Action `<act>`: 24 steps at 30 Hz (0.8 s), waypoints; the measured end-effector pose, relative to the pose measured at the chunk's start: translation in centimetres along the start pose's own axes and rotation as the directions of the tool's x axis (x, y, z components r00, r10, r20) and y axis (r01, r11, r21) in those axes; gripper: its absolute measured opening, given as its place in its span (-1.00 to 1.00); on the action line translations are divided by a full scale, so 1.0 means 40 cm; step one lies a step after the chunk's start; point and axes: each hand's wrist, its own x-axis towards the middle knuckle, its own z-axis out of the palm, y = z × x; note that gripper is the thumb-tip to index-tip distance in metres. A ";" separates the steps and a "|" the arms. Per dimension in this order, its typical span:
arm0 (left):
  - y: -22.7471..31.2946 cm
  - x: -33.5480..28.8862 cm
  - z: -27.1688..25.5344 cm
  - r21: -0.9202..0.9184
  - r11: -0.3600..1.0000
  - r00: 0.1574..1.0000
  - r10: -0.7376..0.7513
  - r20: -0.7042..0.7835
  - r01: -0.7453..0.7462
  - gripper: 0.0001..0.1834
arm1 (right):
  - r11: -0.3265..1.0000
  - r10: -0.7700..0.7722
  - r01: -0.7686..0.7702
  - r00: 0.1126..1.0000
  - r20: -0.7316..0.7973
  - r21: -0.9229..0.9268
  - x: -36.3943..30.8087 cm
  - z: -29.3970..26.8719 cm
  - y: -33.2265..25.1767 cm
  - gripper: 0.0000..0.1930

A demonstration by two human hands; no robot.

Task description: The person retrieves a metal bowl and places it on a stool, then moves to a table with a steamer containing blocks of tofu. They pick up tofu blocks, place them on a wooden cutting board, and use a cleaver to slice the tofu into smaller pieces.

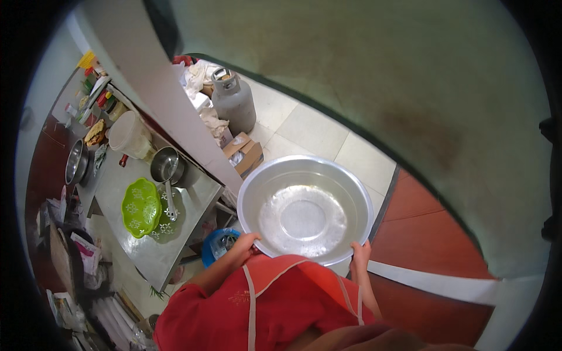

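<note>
I hold a large, shallow, empty metal basin (304,205) level in front of my chest. My left hand (244,244) grips its near rim on the left. My right hand (360,255) grips the near rim on the right. A red apron covers my front below the basin. Pale floor tiles lie beneath it.
A steel table (146,248) at my left carries a green colander (141,207), a small metal pot (166,166), a white tub (130,136) and a metal bowl (76,161). A grey gas cylinder (233,102) and a cardboard box (244,152) stand ahead. A blue bucket (216,245) sits below the table.
</note>
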 end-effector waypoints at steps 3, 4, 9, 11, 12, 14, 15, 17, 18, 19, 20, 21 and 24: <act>0.084 0.121 0.064 0.046 0.999 0.997 0.031 -0.078 -0.027 -0.88 | 0.998 -0.023 0.022 0.999 -0.027 -0.052 0.169 0.036 -0.016 -0.61; 0.120 0.185 0.094 0.036 0.999 0.998 0.011 -0.058 -0.009 -0.86 | 0.999 -0.010 0.010 1.000 -0.006 -0.038 0.241 0.055 -0.031 -0.61; 0.349 0.481 0.258 -0.098 0.995 0.993 0.019 0.115 -0.007 -0.69 | 0.999 -0.042 0.040 0.996 -0.077 -0.023 0.471 0.202 -0.146 -0.59; 0.475 0.550 0.310 0.002 1.000 0.993 0.018 0.112 -0.018 -0.72 | 0.998 -0.059 0.059 0.992 -0.116 -0.009 0.533 0.277 -0.218 -0.58; 0.547 0.580 0.338 0.044 0.999 0.993 0.025 0.119 -0.031 -0.74 | 0.997 -0.076 0.077 0.988 -0.136 0.004 0.569 0.317 -0.260 -0.57; 0.683 0.623 0.395 0.117 0.992 0.992 0.037 0.119 -0.051 -0.77 | 0.993 -0.106 0.113 0.981 -0.164 0.036 0.640 0.396 -0.340 -0.56; 0.752 0.649 0.429 0.156 0.986 0.992 0.044 0.117 -0.062 -0.78 | 0.991 -0.108 0.119 0.978 -0.178 0.055 0.674 0.431 -0.374 -0.56; 0.861 0.689 0.477 0.217 0.974 0.995 0.049 0.086 -0.067 -0.81 | 0.989 -0.110 0.127 0.975 -0.193 0.078 0.758 0.488 -0.436 -0.55; 0.906 0.710 0.495 0.240 0.968 0.996 0.053 0.074 -0.070 -0.82 | 0.988 -0.110 0.129 0.975 -0.194 0.086 0.809 0.510 -0.461 -0.55; 0.950 0.735 0.516 0.261 0.962 0.996 0.061 0.061 -0.075 -0.83 | 0.986 -0.111 0.132 0.975 -0.191 0.103 0.856 0.535 -0.473 -0.54; 0.996 0.767 0.535 0.280 0.957 0.996 0.070 0.046 -0.081 -0.83 | 0.983 -0.112 0.136 0.977 -0.183 0.125 0.918 0.571 -0.481 -0.54; 1.039 0.802 0.560 0.289 0.956 0.998 0.051 0.026 -0.056 -0.80 | 0.979 -0.118 0.144 0.978 -0.174 0.146 0.994 0.597 -0.493 -0.53; 1.160 0.937 0.643 0.221 0.974 0.996 0.055 -0.063 -0.040 -0.86 | 0.990 -0.071 0.073 0.997 -0.022 0.120 1.238 0.661 -0.533 -0.50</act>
